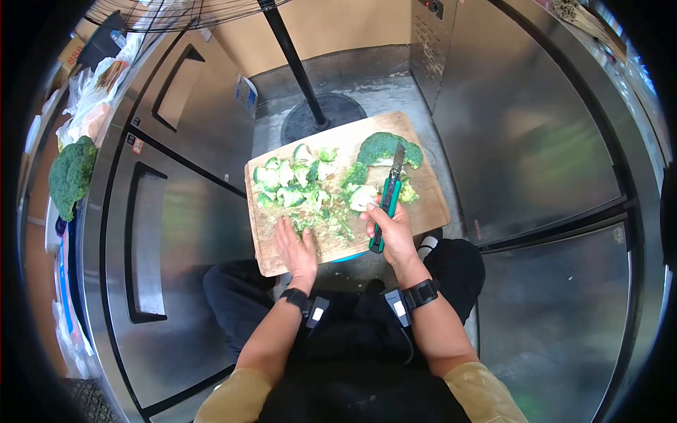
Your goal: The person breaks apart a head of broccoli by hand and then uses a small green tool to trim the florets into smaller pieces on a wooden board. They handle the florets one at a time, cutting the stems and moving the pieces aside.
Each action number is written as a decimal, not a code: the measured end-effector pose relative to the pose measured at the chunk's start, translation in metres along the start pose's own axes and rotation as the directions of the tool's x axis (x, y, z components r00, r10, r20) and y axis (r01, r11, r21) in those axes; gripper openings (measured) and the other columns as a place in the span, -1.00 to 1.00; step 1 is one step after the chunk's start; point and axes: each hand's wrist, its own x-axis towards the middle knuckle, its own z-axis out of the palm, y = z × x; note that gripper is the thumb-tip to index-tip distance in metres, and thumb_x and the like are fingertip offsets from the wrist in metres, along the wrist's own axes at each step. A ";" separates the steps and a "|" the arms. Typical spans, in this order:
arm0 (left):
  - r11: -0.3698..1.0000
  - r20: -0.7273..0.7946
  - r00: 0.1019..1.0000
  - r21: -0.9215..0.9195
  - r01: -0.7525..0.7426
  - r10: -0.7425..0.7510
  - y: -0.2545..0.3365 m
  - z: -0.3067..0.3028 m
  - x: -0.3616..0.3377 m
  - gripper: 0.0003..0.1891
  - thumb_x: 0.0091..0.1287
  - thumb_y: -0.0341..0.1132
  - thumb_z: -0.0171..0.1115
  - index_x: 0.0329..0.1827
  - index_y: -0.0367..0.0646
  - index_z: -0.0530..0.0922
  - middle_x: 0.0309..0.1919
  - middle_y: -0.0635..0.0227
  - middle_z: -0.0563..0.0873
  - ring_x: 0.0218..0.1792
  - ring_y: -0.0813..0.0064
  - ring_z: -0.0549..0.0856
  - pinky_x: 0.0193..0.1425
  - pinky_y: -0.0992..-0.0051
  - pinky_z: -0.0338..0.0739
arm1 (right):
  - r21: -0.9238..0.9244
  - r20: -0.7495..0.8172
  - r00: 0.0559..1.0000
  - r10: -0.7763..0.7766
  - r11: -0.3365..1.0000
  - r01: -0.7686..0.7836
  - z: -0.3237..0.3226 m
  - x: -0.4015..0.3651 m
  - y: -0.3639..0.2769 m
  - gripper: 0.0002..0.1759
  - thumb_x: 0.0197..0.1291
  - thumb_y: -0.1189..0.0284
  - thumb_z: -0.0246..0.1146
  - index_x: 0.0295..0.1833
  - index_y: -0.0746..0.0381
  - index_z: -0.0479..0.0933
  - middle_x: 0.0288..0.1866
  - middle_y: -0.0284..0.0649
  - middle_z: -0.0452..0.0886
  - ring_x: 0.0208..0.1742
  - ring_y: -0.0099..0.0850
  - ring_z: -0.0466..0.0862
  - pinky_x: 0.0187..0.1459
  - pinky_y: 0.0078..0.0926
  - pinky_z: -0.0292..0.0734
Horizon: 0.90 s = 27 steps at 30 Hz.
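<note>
My right hand (391, 233) is wrapped round a green and black utility knife (389, 201), its blade pointing away from me. Beside its fingertips is a pale cut piece of broccoli (363, 198). On the wooden cutting board (431, 204), a large broccoli head (381, 146) lies at the far right, partly behind the blade. Cut broccoli florets (293, 176) are heaped on the left, with small green crumbs (331, 224) scattered nearer to me. My left hand (297, 248) rests on the board's near left part with fingers stretched out, close to the crumbs.
Steel refrigerator doors rise on the left (204, 233) and right (529, 127). A black pole on a round base (293, 128) stands just beyond the board. Another broccoli head (72, 176) sits up at the far left, near plastic bags (88, 106).
</note>
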 end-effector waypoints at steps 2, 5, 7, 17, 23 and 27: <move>0.998 0.032 0.998 -0.035 -0.046 0.047 0.022 0.009 0.009 -0.43 0.38 -0.14 0.00 0.37 -0.29 0.21 0.40 0.02 0.19 0.43 0.03 0.13 0.49 0.10 -0.06 | 0.018 -0.002 1.000 0.006 1.000 -0.006 0.000 0.001 -0.001 -0.74 0.23 0.47 0.25 -0.01 0.23 0.39 -0.42 -0.24 0.61 -0.59 -0.61 0.48 -0.54 -0.66 0.36; 0.937 0.027 0.995 -0.340 -0.078 0.093 0.044 0.008 0.016 -0.46 0.34 -0.24 0.08 0.31 -0.32 0.24 0.34 -0.01 0.24 0.39 0.02 0.18 0.45 0.13 0.04 | 0.000 -0.043 0.998 -0.039 0.999 0.039 -0.001 0.004 -0.003 -0.74 0.23 0.47 0.25 -0.01 0.22 0.39 -0.41 -0.24 0.61 -0.58 -0.61 0.48 -0.54 -0.66 0.37; 0.936 -0.050 0.996 -0.341 -0.092 0.080 0.051 0.002 0.011 -0.50 0.31 -0.30 0.13 0.27 -0.32 0.27 0.28 -0.01 0.28 0.34 0.01 0.23 0.41 0.15 0.11 | 0.026 -0.048 0.997 -0.061 0.998 0.062 -0.001 0.004 -0.008 -0.73 0.22 0.46 0.25 0.00 0.22 0.39 -0.41 -0.23 0.62 -0.58 -0.61 0.49 -0.54 -0.66 0.37; 0.970 -0.083 0.969 -0.063 -0.236 0.231 0.045 -0.008 0.028 -0.70 0.23 -0.27 0.25 0.00 -0.11 0.53 -0.08 0.22 0.53 0.01 0.16 0.48 0.11 0.23 0.33 | -0.003 -0.019 1.000 -0.022 1.000 0.022 0.003 0.002 -0.010 -0.73 0.23 0.44 0.24 0.02 0.18 0.40 -0.36 -0.21 0.60 -0.55 -0.58 0.49 -0.55 -0.61 0.41; 0.976 0.023 0.982 0.112 -0.189 0.187 0.056 -0.007 0.054 -0.83 0.09 -0.30 0.34 -0.25 -0.02 0.59 -0.21 0.34 0.55 -0.08 0.23 0.51 0.02 0.23 0.36 | 0.038 -0.046 0.992 -0.115 0.992 0.117 0.002 0.001 -0.026 -0.72 0.22 0.46 0.24 0.02 0.21 0.40 -0.36 -0.19 0.60 -0.53 -0.57 0.50 -0.49 -0.62 0.41; 0.995 0.022 0.998 -0.079 -0.056 0.058 0.053 -0.004 0.058 -0.81 0.01 -0.39 0.37 -0.31 -0.02 0.57 -0.23 0.32 0.54 -0.07 0.22 0.51 0.05 0.24 0.37 | 0.157 -0.105 0.974 -0.202 0.964 0.217 -0.008 0.001 -0.042 -0.73 0.23 0.51 0.22 0.02 0.23 0.38 -0.35 -0.15 0.60 -0.53 -0.57 0.50 -0.48 -0.63 0.40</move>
